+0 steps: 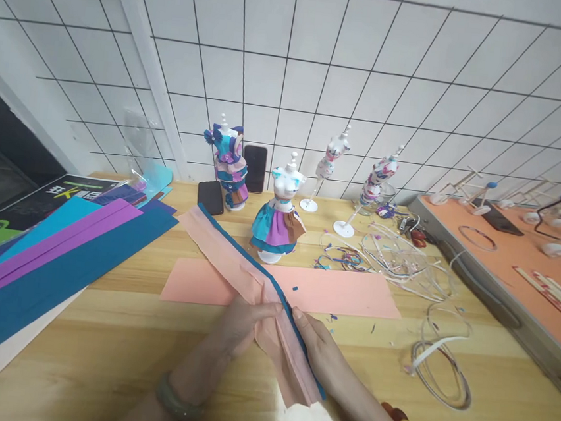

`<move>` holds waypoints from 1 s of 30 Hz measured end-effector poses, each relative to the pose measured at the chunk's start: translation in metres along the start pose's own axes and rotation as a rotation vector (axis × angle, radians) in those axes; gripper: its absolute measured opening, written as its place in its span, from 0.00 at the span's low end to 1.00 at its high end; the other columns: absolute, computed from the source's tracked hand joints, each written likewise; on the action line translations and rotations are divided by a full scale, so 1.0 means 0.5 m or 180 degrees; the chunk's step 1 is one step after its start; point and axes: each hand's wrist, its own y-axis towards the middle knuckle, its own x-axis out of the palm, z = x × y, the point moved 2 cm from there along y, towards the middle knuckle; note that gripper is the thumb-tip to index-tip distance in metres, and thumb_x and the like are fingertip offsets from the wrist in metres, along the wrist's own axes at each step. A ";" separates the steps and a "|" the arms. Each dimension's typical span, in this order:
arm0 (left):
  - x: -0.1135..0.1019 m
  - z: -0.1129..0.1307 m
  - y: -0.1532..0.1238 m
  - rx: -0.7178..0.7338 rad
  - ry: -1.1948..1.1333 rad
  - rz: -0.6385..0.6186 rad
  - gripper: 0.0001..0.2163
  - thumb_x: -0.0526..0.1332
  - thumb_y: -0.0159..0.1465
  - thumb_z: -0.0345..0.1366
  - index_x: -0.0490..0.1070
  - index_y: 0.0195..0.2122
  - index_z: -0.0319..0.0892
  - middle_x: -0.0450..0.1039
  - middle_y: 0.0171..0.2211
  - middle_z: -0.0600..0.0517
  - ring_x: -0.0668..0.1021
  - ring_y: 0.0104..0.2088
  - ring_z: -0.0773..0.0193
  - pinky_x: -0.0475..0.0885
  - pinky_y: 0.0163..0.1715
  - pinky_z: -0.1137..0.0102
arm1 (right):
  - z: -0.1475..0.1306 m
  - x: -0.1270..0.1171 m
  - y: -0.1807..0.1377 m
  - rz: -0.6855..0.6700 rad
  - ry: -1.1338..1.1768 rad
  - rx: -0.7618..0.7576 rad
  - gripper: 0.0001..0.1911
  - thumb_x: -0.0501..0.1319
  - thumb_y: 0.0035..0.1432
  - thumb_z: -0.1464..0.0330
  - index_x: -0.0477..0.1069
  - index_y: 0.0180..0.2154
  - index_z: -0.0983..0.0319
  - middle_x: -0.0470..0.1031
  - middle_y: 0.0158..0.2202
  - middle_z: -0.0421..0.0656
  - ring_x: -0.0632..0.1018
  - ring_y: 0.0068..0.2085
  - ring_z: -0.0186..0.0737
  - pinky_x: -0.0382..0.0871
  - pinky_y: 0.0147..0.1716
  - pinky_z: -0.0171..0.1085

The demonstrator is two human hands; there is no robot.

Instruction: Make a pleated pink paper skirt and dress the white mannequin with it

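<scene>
Held up over the table is a long pink crepe paper strip with a narrow dark blue strip along its far edge. My left hand pinches the pink paper near its middle, where it is creased and gathered. My right hand grips the blue edge just to the right, thumb close to the left thumb. A flat pink paper strip lies on the table behind the hands. Beyond it stands a small white dress form wearing a skirt of turquoise, purple, brown and blue paper.
At left lie long coloured paper sheets. A dressed form and two phones stand or lie at the back. Two more forms are to their right. Tangled white cords and a coil lie at right, beside an orange-topped table.
</scene>
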 end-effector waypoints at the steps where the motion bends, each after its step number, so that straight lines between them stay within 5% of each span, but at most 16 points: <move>1: 0.000 0.000 0.000 -0.0004 -0.0007 0.0010 0.23 0.69 0.47 0.27 0.72 0.46 0.35 0.77 0.43 0.40 0.76 0.47 0.47 0.70 0.47 0.56 | 0.000 0.000 0.001 0.0001 0.0002 -0.0001 0.29 0.50 0.60 0.49 0.75 0.40 0.67 0.78 0.38 0.48 0.75 0.42 0.48 0.64 0.48 0.42; 30: 0.001 0.005 0.000 0.0103 0.0104 -0.0171 0.21 0.68 0.50 0.27 0.72 0.47 0.36 0.77 0.44 0.41 0.77 0.47 0.48 0.69 0.49 0.56 | 0.015 -0.004 0.001 0.0023 -0.0400 -0.0186 0.27 0.46 0.64 0.53 0.74 0.39 0.67 0.77 0.37 0.48 0.74 0.40 0.47 0.64 0.43 0.41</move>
